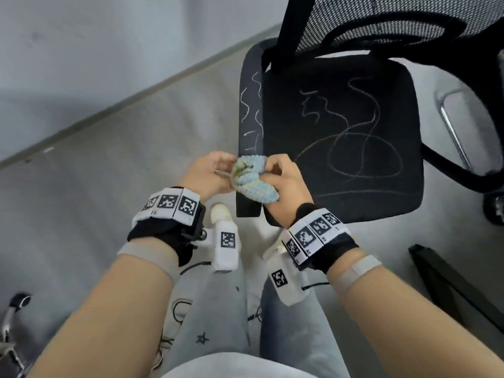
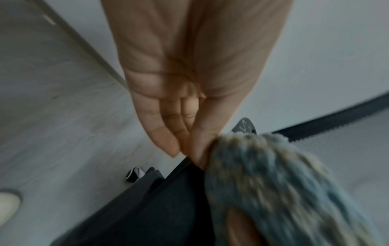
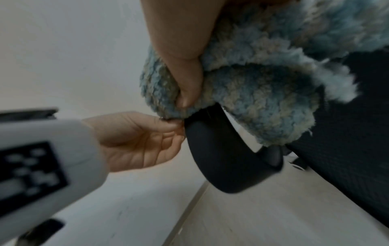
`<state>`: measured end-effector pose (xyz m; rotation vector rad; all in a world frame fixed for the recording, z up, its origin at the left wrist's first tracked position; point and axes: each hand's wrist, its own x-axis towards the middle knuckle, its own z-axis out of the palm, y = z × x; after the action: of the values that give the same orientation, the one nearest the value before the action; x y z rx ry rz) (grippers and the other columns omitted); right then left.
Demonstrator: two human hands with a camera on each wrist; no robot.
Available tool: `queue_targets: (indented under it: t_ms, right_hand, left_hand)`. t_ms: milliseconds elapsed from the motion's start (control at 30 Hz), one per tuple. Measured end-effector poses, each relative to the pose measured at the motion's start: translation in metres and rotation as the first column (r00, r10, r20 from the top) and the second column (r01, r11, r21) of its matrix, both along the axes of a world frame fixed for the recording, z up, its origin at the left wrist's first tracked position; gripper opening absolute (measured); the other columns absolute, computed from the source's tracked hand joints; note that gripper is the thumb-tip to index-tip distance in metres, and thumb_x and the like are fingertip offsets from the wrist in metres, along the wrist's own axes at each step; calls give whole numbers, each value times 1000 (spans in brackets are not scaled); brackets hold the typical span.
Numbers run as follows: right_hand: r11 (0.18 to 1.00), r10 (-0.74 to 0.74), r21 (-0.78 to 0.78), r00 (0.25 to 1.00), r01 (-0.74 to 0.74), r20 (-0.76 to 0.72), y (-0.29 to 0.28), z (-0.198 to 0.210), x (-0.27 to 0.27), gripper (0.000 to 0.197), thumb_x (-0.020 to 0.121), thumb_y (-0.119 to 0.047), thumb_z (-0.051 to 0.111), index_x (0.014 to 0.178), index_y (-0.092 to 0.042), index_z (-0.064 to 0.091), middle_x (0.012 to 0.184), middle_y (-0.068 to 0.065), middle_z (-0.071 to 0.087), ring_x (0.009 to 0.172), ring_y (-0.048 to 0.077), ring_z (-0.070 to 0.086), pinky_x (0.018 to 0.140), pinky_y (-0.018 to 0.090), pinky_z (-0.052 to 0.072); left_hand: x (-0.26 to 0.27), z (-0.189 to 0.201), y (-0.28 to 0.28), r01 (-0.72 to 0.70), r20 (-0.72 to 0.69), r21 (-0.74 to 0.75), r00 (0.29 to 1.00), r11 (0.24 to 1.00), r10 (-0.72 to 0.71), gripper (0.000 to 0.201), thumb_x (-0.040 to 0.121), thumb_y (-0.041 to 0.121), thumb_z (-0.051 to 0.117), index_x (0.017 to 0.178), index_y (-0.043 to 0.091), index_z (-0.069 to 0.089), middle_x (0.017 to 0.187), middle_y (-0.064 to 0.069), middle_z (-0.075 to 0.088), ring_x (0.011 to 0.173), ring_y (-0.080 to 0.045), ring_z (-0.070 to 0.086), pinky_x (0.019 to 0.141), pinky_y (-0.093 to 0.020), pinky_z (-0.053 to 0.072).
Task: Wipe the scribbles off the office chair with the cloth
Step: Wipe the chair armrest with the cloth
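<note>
A black office chair stands ahead with pale scribbles across its seat [image 1: 341, 165] and along its left armrest [image 1: 249, 118]. In front of that armrest's near end, both hands hold a fluffy blue and cream cloth [image 1: 253, 181]. My right hand [image 1: 272, 173] grips the bunched cloth [image 3: 263, 83], thumb pressed into its pile. My left hand [image 1: 227, 170] pinches the cloth's left edge between thumb and fingers [image 3: 170, 123]. In the left wrist view my left hand [image 2: 183, 146] sits beside the cloth [image 2: 273, 183]. The cloth hangs just above the armrest [image 3: 221, 158].
The chair's mesh backrest [image 1: 381, 23] rises at the top right, with a chrome frame bar [image 1: 452, 126] beside the seat. A grey wall and skirting [image 1: 109, 118] run along the left. My shoe [image 1: 221, 211] is on the floor, a dark bar [image 1: 450, 282] lies right.
</note>
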<state>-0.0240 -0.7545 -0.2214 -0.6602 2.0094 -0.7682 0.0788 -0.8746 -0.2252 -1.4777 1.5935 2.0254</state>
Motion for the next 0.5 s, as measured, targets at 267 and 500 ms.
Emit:
queue_targets:
  t_ms: [267,500]
  right_hand:
    - [994,-54,-105,981,35,-187,-53,-18,-38,6,83,-8,57,82,-2,55,86,-13,41,63,-8,44,56,5,35]
    - [991,133,-7,987,-134,-87,4,-16,-7,23,75,-15,57,65,-30,43,74,-8,44,70,14,46,66,30,37]
  left_hand:
    - [4,-13,1,49,63,-38,997,998,-47,33,69,-8,69,80,22,59,72,-1,60,68,-19,57,78,-37,53]
    - [1,-12,2,-23,-11,-37,1000,999,23,39,71,-20,60,73,19,56,61,4,60,51,-3,56,50,-17,52]
